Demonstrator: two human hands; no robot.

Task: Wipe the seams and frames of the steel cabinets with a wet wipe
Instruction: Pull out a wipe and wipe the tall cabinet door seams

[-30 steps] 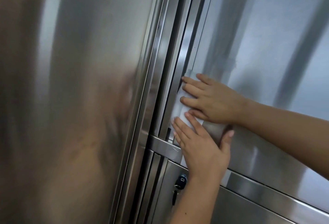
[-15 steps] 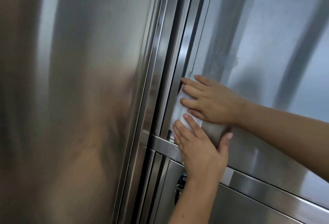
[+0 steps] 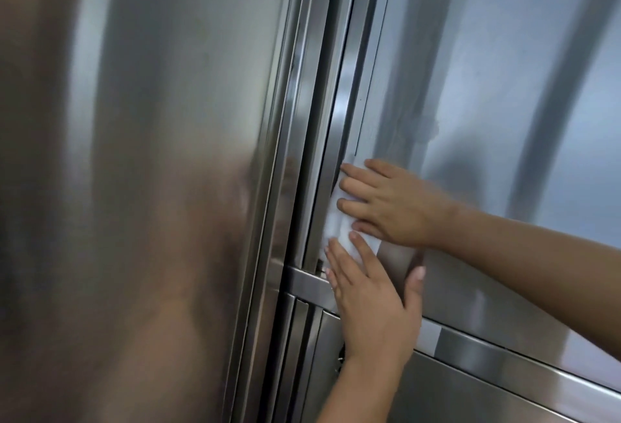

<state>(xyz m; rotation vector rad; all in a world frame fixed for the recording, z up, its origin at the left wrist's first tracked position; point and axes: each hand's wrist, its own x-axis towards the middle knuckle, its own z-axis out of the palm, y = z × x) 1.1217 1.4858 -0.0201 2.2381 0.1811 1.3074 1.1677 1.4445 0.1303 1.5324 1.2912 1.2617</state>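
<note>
The white wet wipe (image 3: 336, 224) lies flat on the tall steel frame (image 3: 339, 113) at the left edge of the right cabinet door (image 3: 470, 69), just above the cross bar (image 3: 302, 283). Your right hand (image 3: 393, 202) presses its top part with straight fingers held close together. Your left hand (image 3: 369, 305) comes up from below. Its straight fingertips press the wipe's bottom end, and its thumb sticks out sideways on the door. The big left cabinet (image 3: 168, 120) stands beside the frame.

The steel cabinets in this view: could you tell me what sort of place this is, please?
Probably a commercial kitchen or storeroom, not certain: tall stainless steel doors, a metal frame rail, and a wet wipe pressed on the seam.
</note>
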